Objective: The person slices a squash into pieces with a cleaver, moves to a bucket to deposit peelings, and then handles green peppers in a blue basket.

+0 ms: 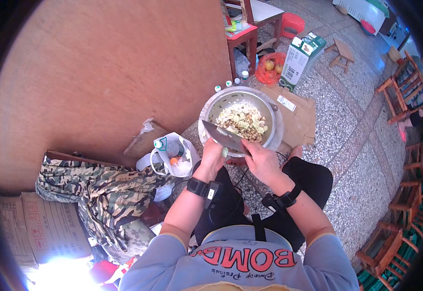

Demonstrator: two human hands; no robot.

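A wide metal basin (270, 112) in front of me holds a heap of chopped pale and brownish food pieces (243, 119). My right hand (264, 167) is closed round the handle of a kitchen cleaver (222, 137). Its dark broad blade slants across the near left part of the basin, above the food. At the basin's near rim, my left hand (212, 157) is closed on a pale green vegetable piece (225, 152), right beside the blade. Most of that piece is hidden by my fingers, so its kind does not show.
Flattened cardboard (301, 116) lies right of the basin, near a tall green-and-white box (301, 60) and a red bag of round fruit (269, 68). Small bottles (229, 84) stand behind the basin. A white bag (184, 162) and camouflage cloth (109, 189) are at left; wooden chairs (383, 242) line the right.
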